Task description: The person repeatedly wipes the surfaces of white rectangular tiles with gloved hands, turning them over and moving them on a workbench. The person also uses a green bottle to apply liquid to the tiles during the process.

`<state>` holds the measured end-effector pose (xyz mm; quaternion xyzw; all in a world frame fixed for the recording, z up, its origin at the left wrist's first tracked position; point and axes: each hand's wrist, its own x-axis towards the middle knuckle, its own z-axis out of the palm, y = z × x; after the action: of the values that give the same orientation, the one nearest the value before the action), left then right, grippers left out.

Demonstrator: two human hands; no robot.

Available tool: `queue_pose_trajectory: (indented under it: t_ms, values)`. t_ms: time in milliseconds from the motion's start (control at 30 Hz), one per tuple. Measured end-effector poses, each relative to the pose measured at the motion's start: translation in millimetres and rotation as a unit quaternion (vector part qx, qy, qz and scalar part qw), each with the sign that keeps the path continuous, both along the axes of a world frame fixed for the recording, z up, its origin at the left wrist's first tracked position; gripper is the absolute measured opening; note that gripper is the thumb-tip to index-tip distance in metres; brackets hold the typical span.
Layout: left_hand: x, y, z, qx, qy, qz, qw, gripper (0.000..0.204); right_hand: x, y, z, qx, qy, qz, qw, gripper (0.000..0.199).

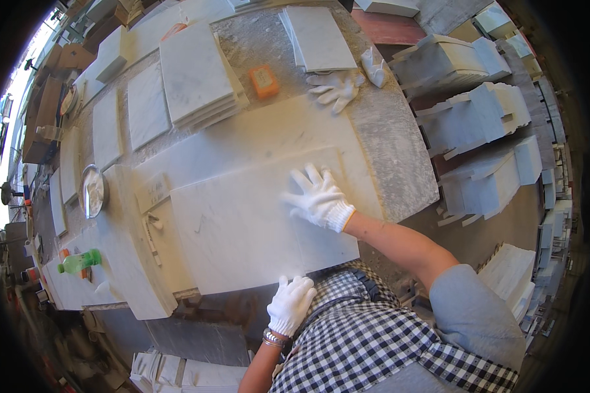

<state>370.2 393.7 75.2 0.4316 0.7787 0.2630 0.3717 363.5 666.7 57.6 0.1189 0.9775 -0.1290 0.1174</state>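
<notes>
On bench, centre: white marble slab [242,223], large, rectangular, lying flat atop a longer slab [269,141] of the same stone. Right hand [318,196], white knit glove, fingers spread wide and palm pressed flat on the slab's far right area; grips nothing. Left hand [290,302], same glove, wrist bangle, fingers curled over the slab's near edge at the body side; whether it clasps the edge or merely rests there cannot be told. Step in hand, by judgement: steadying or positioning the slab on its support, one hand bearing down, the other at the edge. Next move, by judgement, calls for an even push or lift with both hands, kept level, since the near edge seems to overhang the bench and the stone looks heavy and brittle at its corners. Adjacent items: spare gloves [337,88], white, lying loose beyond the long slab; orange block [264,81] just beside them; tile stack [200,78], square, several deep; further tiles [314,36] at the far end. Left side: round metal dish [93,190]; green bottle [78,262] lying on its side. Right of bench: racks of cut stone pieces [478,124], stacked on edge.
</notes>
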Motion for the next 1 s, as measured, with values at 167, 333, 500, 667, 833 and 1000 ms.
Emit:
queue_pose_trajectory:
  t_ms: [167,333,500,667,833,1000]
  values:
    - [28,-21,-6,-0.07,-0.137,0.229,0.961,0.034,-40,32,-26,0.049,0.11,-0.05,0.991,0.053]
    - [39,-21,-18,-0.135,-0.31,0.335,0.88,0.045,-41,31,-42,0.063,0.186,-0.111,0.974,0.055]
    - [35,-5,-22,-0.139,-0.294,0.273,0.905,0.047,-38,29,-48,0.099,0.193,-0.111,0.97,0.052]
    - [35,12,-37,-0.15,-0.333,0.296,0.883,0.05,-38,25,-50,0.078,0.187,-0.122,0.972,0.051]
    - [36,14,-47,-0.13,-0.413,0.366,0.824,0.037,-25,22,-53,0.063,0.218,-0.113,0.967,0.051]
    - [36,14,-55,-0.103,-0.419,0.378,0.819,0.031,37,32,-48,-0.083,0.38,-0.208,0.897,0.038]
